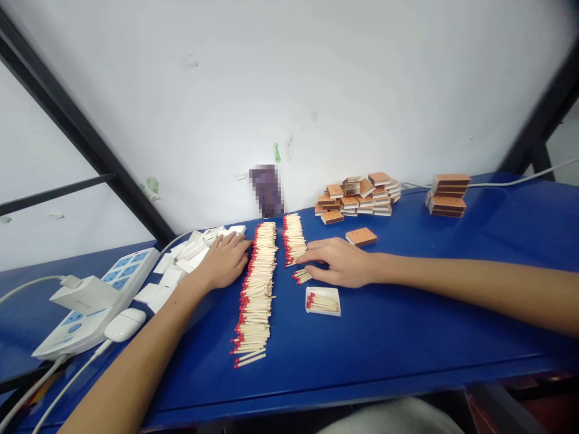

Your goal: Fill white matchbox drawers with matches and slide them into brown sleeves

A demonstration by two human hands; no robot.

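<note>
A long row of red-tipped matches [257,288] lies across the blue table [407,325]. My left hand [225,260] rests flat against its left side, fingers stretched toward the row's top. A shorter row of matches [294,239] lies to the right. My right hand [337,261] lies beside it, fingers extended and touching a few loose matches [301,276]. Just below that hand sits a white open tray [322,301] with some matches inside. A single orange matchbox [361,236] lies behind my right hand.
White empty trays [183,263] lie scattered left of my left hand. A white power strip [97,299] with a plug and cables sits at the far left. A pile of orange matchboxes [359,196] and a neat stack [447,194] stand by the wall.
</note>
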